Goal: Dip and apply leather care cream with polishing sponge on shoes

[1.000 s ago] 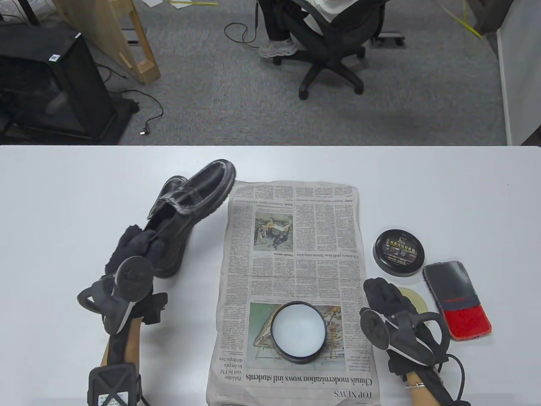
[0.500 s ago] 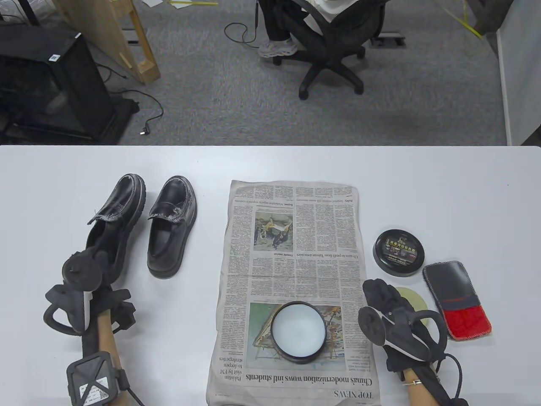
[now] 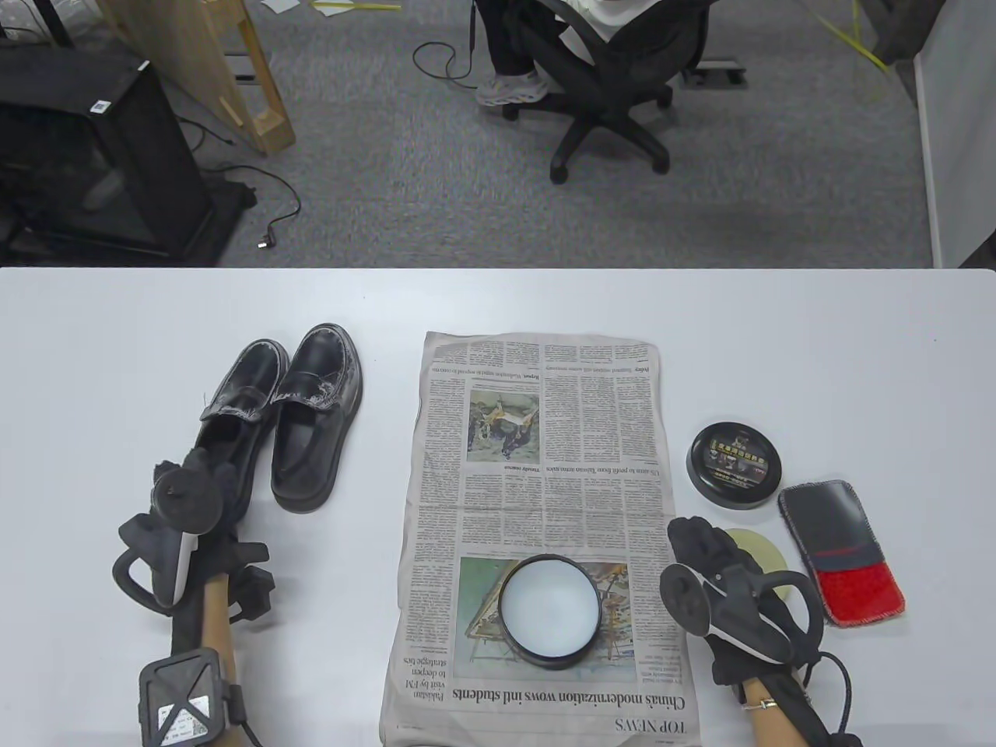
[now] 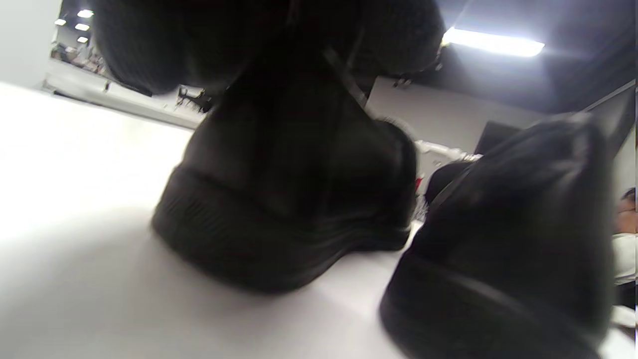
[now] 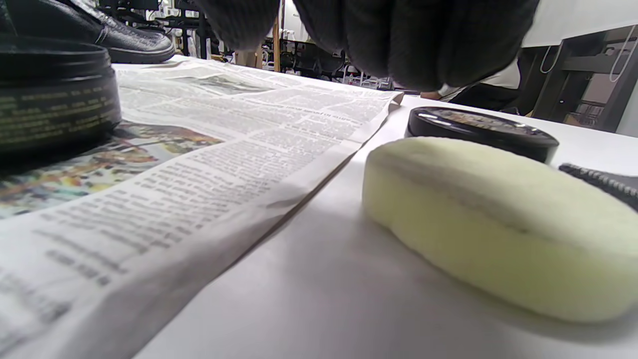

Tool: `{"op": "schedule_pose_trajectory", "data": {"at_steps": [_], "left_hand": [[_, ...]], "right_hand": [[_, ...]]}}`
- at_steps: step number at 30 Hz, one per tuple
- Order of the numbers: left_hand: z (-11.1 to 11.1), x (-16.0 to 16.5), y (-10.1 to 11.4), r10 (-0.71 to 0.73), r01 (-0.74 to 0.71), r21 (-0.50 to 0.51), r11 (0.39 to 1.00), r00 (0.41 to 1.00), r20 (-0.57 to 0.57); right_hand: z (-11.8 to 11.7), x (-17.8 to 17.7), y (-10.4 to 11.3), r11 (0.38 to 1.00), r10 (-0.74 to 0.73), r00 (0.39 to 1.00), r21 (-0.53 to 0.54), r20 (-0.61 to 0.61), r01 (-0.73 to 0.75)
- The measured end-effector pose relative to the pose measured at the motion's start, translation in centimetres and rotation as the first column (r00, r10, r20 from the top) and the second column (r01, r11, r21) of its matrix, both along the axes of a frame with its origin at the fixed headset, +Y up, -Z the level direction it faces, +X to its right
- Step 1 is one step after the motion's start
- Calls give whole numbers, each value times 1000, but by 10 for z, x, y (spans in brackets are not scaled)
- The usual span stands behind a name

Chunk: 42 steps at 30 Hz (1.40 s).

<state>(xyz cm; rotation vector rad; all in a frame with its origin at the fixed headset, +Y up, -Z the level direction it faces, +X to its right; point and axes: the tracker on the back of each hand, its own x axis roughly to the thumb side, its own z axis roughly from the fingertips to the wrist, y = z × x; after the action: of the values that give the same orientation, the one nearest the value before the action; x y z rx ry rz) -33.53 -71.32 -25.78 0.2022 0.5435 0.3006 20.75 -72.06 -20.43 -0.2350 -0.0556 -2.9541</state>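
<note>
Shoes [image 3: 315, 416] side by side, toes pointing away, left hand [image 3: 204, 490] at heel

An office: grey carpet floor [image 3: 467, 210] beyond the white worktop [image 3: 778, 334], a black swivel office chair [image 3: 615, 93] at the far side, loose cables [image 3: 272, 210] on the left.

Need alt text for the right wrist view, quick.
A pale yellow polishing sponge lies on the white table just under the right hand's gloved fingertips, which hang above it. A newspaper spreads to the left, with a black lid behind the sponge.
</note>
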Motion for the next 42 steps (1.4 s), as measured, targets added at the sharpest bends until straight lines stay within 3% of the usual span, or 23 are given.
{"op": "schedule_pose_trajectory", "data": {"at_steps": [3,6,8,10,11,14,16,20,23,27,32,37,39,42], "left_hand": [[9,31,24,-88,71,96,993,979,185],[19,71,30,-38,-21,132,991,903,429],[27,105,26,15,-92,89,992,772,636],[34,136,19,48,-80,3,997,631,774],[38,154,13,69,-57,-45,997,533,843],[45,192,-7,151,8,-165,986,356,922],[48,210,-21,171,84,-203,976,292,941],[46,231,-44,211,180,-254,950,227,951],[47,237,-55,241,235,-288,928,210,948],[48,241,-66,247,296,-304,906,213,945],[47,242,-67,250,307,-311,899,223,942],[47,243,-67,259,307,-321,896,226,939],[46,243,-67,262,306,-323,895,226,938],[46,243,-67,268,300,-329,896,227,936]], "right_hand": [[-3,7,2,1000,-30,999,7,32,30],[-5,12,3,998,-57,997,4,57,57],[-8,15,5,997,-76,994,9,74,75],[-11,17,6,995,-101,991,21,93,100],[-13,18,7,994,-113,989,26,100,110],[-21,21,8,991,-135,982,24,130,133],[-29,24,7,990,-138,977,9,161,139],[-55,30,6,995,-84,971,-41,223,95],[-77,32,4,992,-54,961,-99,272,83],[-115,35,-6,971,20,928,-230,373,71],[-149,45,-18,945,26,869,-297,494,140],[-166,55,-35,905,42,830,-373,556,203],[-169,53,-34,939,92,839,-328,537,107],[-170,53,-32,932,83,843,-340,532,123]]}}
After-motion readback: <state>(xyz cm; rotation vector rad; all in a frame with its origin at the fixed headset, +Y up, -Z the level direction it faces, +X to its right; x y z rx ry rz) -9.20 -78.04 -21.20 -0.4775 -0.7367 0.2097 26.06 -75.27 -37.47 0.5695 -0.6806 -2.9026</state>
